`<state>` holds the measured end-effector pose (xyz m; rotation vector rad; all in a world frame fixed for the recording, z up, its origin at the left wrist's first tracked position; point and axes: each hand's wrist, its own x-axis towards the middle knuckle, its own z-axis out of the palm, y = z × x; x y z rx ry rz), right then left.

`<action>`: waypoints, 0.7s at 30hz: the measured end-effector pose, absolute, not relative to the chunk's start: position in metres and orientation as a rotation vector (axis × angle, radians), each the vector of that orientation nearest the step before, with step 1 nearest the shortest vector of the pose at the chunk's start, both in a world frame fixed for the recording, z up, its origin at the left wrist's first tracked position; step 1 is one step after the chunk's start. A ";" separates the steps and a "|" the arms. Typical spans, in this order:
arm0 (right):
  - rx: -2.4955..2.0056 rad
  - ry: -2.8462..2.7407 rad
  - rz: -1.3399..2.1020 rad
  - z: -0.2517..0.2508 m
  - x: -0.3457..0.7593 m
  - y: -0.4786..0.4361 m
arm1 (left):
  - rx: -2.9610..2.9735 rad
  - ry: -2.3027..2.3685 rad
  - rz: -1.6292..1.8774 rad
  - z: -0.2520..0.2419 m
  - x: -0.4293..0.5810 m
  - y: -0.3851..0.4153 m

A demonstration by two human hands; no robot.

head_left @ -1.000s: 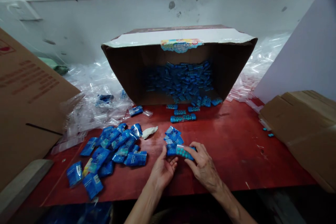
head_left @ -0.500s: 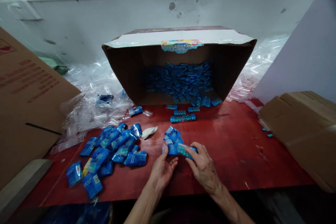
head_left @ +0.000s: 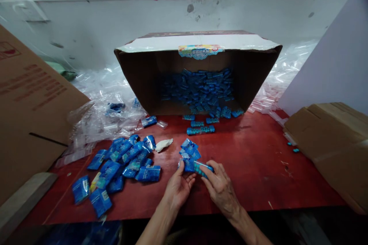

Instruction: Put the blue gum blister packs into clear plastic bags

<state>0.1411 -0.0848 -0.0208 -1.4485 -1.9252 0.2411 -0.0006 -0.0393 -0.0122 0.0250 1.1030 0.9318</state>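
Observation:
Near the front edge of the red table (head_left: pixel 258 168), my two hands meet over a small stack of blue packets (head_left: pixel 189 149). My right hand (head_left: pixel 219 187) pinches a clear strip of blue pills (head_left: pixel 201 168). My left hand (head_left: pixel 178 187) grips a blue packet (head_left: pixel 186 165) at the strip's left end. The strip's end sits at the packet's mouth. A pile of filled blue packets (head_left: pixel 123 164) lies to the left of my hands.
A cardboard box on its side (head_left: pixel 198 51) holds several blue pill strips at the back. Clear plastic bags (head_left: pixel 97 118) heap at the left and back right. Brown cartons stand at the left (head_left: pixel 25 107) and right (head_left: pixel 336 141). A white scrap (head_left: pixel 163 144) lies mid-table.
Both hands stay together over the packet stack. The strip has slid slightly left toward the packet held in my left hand.

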 end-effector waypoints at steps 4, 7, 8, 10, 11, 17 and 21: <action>-1.385 -1.822 0.404 -0.022 0.144 -0.084 | 0.139 1.115 0.986 -0.014 0.001 -0.041; -1.404 -1.701 0.579 -0.024 0.142 -0.083 | 0.209 1.117 0.996 -0.015 0.004 -0.042; -1.418 -1.666 0.602 -0.026 0.140 -0.083 | 0.223 1.116 0.987 -0.015 0.005 -0.042; -1.434 -1.623 0.591 -0.030 0.136 -0.085 | 0.247 1.090 0.967 -0.015 0.007 -0.043; -1.431 -1.616 0.577 -0.032 0.133 -0.086 | 0.261 1.066 0.961 -0.015 0.007 -0.044; -1.259 -1.600 0.926 -0.017 0.139 -0.086 | 0.282 0.975 0.815 -0.014 -0.006 -0.042; -1.096 -1.459 1.316 -0.006 0.150 -0.078 | 0.302 0.903 0.756 -0.008 -0.010 -0.040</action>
